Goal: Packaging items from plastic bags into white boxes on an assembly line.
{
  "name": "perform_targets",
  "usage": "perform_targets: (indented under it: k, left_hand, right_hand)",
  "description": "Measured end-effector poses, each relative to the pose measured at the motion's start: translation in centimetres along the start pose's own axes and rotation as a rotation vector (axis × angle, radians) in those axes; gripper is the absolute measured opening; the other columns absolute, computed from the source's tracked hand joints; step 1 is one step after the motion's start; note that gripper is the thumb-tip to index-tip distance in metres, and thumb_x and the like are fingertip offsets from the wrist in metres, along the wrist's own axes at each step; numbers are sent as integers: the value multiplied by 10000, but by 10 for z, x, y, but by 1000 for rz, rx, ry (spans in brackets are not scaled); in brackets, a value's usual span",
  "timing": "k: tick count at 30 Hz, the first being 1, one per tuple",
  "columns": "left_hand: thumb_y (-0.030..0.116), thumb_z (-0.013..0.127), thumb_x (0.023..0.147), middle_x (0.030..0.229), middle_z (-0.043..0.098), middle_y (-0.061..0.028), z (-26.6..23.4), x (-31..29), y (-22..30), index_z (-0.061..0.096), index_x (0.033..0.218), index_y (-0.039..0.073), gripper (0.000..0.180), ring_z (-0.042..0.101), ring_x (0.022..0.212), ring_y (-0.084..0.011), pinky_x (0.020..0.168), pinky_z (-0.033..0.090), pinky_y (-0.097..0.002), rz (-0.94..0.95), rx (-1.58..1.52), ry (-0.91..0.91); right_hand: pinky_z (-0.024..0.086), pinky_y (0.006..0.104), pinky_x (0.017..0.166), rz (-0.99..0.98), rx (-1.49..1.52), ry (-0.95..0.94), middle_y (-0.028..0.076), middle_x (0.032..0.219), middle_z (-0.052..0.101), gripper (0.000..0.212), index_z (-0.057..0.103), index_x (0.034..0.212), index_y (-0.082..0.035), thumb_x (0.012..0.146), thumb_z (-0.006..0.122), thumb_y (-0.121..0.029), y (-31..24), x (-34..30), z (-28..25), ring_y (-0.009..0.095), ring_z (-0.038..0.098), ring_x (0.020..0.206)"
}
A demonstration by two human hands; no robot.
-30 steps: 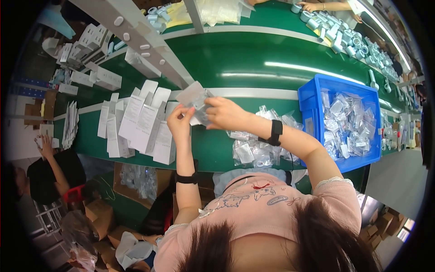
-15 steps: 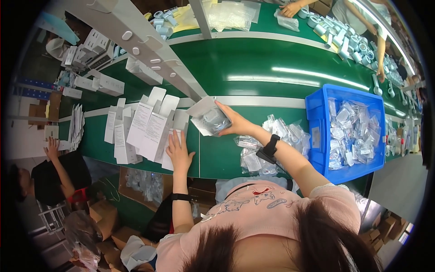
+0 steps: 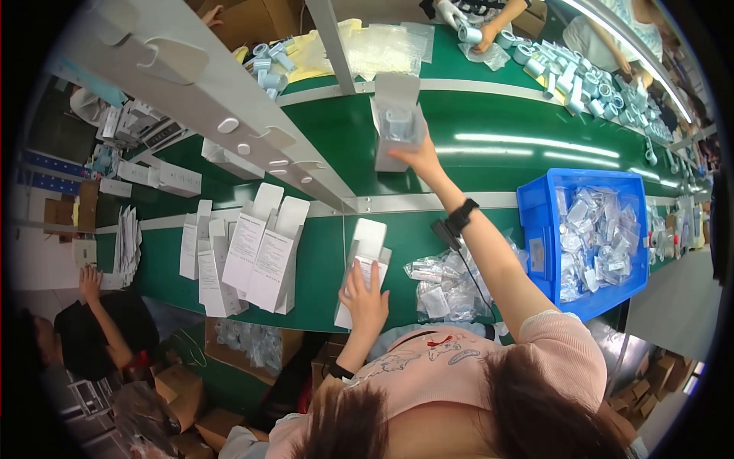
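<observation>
My right hand [image 3: 419, 153] reaches over the far green strip, its fingers closed on an open white box [image 3: 388, 157]. The flap of that box stands up, and a grey-blue part [image 3: 399, 122] in clear wrapping shows inside. Nearer to me, my left hand [image 3: 364, 302] is laid over a second white box [image 3: 369, 233] on the green table, fingers across its upper face and thumb at its right side. This box lies with its flap end pointing away from me. To its left, several white printed boxes [image 3: 264, 268] with open flaps lean together in a row.
A blue bin [image 3: 539, 256] of bagged parts stands on the right, with loose clear bags [image 3: 447, 287] beside it. A metal upright [image 3: 264, 126] slants across the left. Beyond the strip, co-workers' hands [image 3: 489, 34] are among grey-blue rings [image 3: 589, 88].
My right hand has carried the box with the wrapped part up and away, over the far strip. My left hand has slid right with a white box, apart from the row.
</observation>
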State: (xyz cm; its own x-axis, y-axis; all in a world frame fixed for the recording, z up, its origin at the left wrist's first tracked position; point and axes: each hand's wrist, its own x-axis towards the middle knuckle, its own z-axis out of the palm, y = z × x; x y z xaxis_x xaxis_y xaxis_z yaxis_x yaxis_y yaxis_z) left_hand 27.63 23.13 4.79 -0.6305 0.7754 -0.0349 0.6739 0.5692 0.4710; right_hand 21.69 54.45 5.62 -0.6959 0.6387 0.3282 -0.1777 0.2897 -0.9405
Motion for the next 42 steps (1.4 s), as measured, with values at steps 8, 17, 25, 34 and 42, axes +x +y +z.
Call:
perform_targets:
  k: [8, 17, 25, 34, 42]
  left_hand:
    - [253, 679, 691, 1295, 339, -215, -8, 64, -49, 303, 1295, 50, 740, 339, 1158, -365, 953, 302, -398, -121, -315, 94]
    - [212, 653, 729, 1280, 351, -215, 11, 79, -49, 292, 1287, 40, 687, 337, 1194, -314, 967, 299, -356, -67, -513, -324]
    - [151, 640, 751, 1225, 425, -170, -13, 71, -28, 310, 1299, 115, 641, 436, 1107, -263, 910, 365, -316, -145, -750, -244]
    - [73, 689, 684, 1265, 381, -143, -45, 85, -3, 324, 1309, 131, 726, 384, 1153, -235, 959, 320, -329, -272, -1289, -247]
    - [115, 756, 595, 1232, 398, -158, -50, 117, 20, 383, 1225, 88, 732, 386, 1153, -264, 924, 344, -345, 40, -946, -112]
  right_hand:
    - [349, 364, 937, -109, -394, 46, 193, 1220, 388, 929, 197, 1347, -79, 585, 728, -109, 36, -4, -5, 345, 395, 1124]
    - [423, 342, 848, 236, -431, -227, 138, 1127, 511, 459, 493, 1152, -59, 719, 633, -120, 30, -109, -51, 238, 509, 1032]
    - [468, 295, 741, 320, -234, -130, 74, 1021, 592, 296, 566, 1049, -40, 754, 589, -61, -13, -132, -88, 173, 573, 905]
    - [353, 477, 864, 8, -1320, 411, 108, 1145, 507, 540, 431, 1218, -162, 712, 605, -85, -4, -28, -158, 321, 452, 1060]
    - [330, 586, 851, 745, -1545, 121, 197, 1223, 409, 876, 149, 1359, -344, 674, 657, -144, 73, 54, -211, 393, 465, 1048]
